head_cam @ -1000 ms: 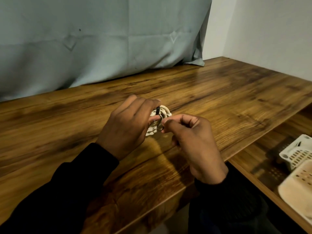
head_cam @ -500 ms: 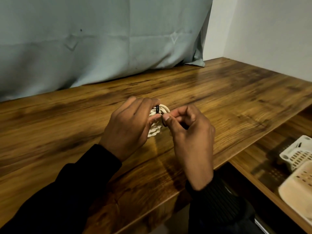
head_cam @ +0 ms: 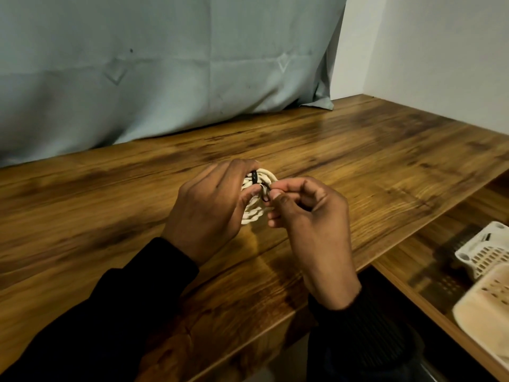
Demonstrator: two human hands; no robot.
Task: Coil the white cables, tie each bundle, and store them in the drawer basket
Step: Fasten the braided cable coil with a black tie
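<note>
At the far left a grey-blue cloth (head_cam: 137,78) hangs behind the wooden surface (head_cam: 358,161), its lower edge meeting the wood. Moving in, the left hand (head_cam: 209,205) is curled round the coiled white cable (head_cam: 257,210), holding the bundle up just above the surface with the thumb laid across its front. A black tie (head_cam: 254,176) already crosses the top of the coil, and a thin dark loop of it shows at the gap between the two hands. Next comes the right hand (head_cam: 311,219), whose thumb and forefinger pinch that loose end, the other fingers tucked loosely beneath. Compared with a second ago, the right hand has rolled upward and in toward the coil, the wrist rising from the surface edge, while the left hand has kept its grip almost unmoved; this reads as a turn of the tie being drawn round or twisted shut, so the tying step looks close to done, though whether the tie is fastened cannot be told from here. At the far right, on a lower shelf (head_cam: 429,257) well apart from the hands, stands the white perforated drawer basket (head_cam: 484,257), where the bundle must go once it is secured.
</note>
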